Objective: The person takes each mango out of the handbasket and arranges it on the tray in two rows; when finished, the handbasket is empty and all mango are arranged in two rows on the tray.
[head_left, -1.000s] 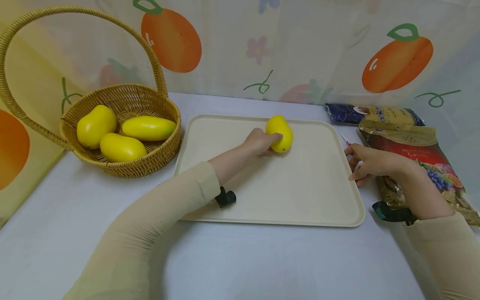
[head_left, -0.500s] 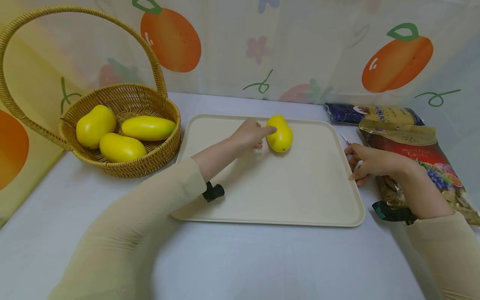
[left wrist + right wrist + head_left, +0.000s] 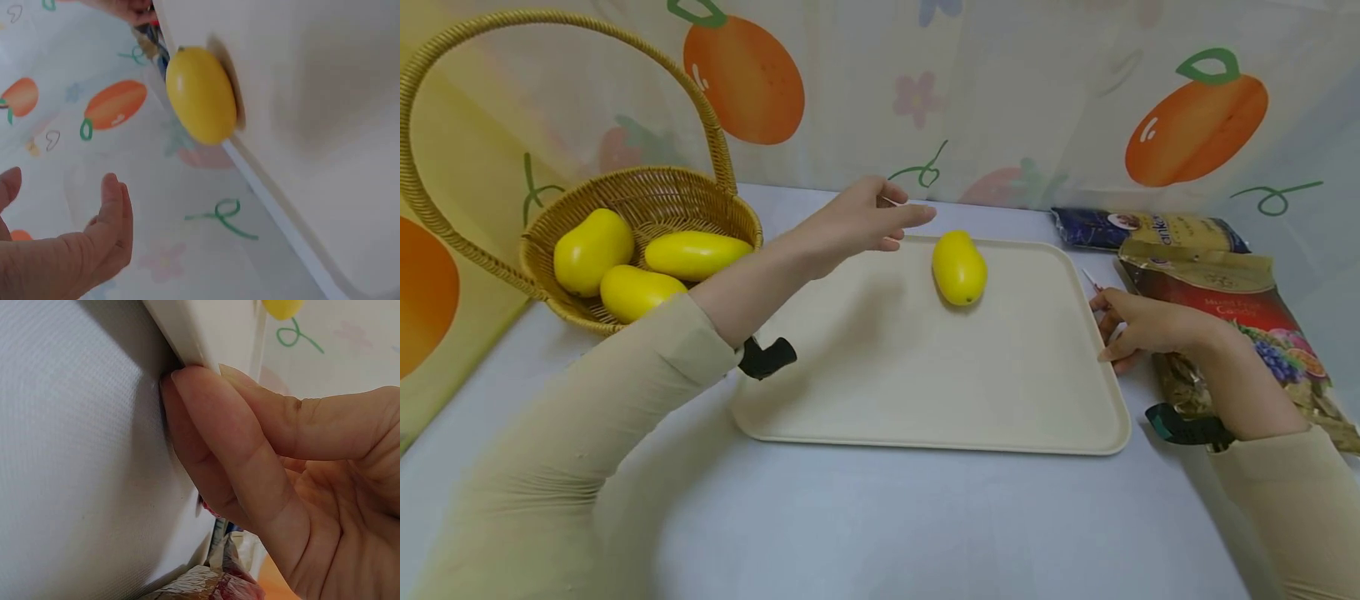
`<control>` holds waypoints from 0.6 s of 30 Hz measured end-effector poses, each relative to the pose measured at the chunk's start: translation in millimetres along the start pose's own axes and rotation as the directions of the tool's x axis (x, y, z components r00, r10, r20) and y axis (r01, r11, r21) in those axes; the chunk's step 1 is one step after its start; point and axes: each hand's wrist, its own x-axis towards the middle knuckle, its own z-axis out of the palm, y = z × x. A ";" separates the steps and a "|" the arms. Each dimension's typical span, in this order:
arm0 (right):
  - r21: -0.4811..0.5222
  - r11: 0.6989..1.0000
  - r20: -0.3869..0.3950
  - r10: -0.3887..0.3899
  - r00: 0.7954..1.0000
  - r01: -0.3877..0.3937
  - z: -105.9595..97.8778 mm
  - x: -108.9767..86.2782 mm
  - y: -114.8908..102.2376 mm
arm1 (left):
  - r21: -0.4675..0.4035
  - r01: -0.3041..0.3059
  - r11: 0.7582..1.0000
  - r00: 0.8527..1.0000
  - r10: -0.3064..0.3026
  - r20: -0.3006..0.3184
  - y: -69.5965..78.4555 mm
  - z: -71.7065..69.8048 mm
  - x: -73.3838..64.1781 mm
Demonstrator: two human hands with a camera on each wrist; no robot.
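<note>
One white cloth up front, finely woven. Two hands in play, both in beige sleeves: the right hand clamps thumb and fingers on the right edge of one tray, a smooth cream rectangle with rounded corners. Beside that wrist, one crinkled red bag with gold ends! Left, one round woven basket with an arched handle, carrying three yellow mangoes. The left hand hangs in the air, thumb and fingers apart. And here's the lone mango, lying towards the tray's far edge: glossy, plump, oblong, bright yellow (a dark spot on its near end). Beyond, one blue-and-gold bag, then a pale printed sheet.
</note>
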 end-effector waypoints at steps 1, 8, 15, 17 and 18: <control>0.001 1.000 0.002 0.000 1.000 0.000 0.1 0.3 0.2 | 0.001 -0.018 1.000 1.000 0.018 0.004 1.0 -5.9 -3.3; -0.001 1.000 0.000 0.002 1.000 -0.002 0.4 1.8 0.7 | 0.074 -0.090 0.993 0.996 0.091 -0.019 4.9 -50.4 -29.9; 0.001 1.000 0.001 0.010 1.000 -0.010 -0.2 1.4 1.4 | 0.174 -0.079 0.982 0.989 0.099 -0.109 -3.2 -98.7 -45.6; 0.002 1.000 0.001 0.009 1.000 -0.009 -0.4 1.1 1.4 | 0.190 -0.068 0.979 0.987 0.094 -0.129 -10.4 -114.8 -45.8; 0.003 1.000 0.001 0.010 1.000 -0.010 -0.3 0.8 1.2 | 0.196 -0.068 0.978 0.986 0.096 -0.134 -14.9 -123.1 -45.5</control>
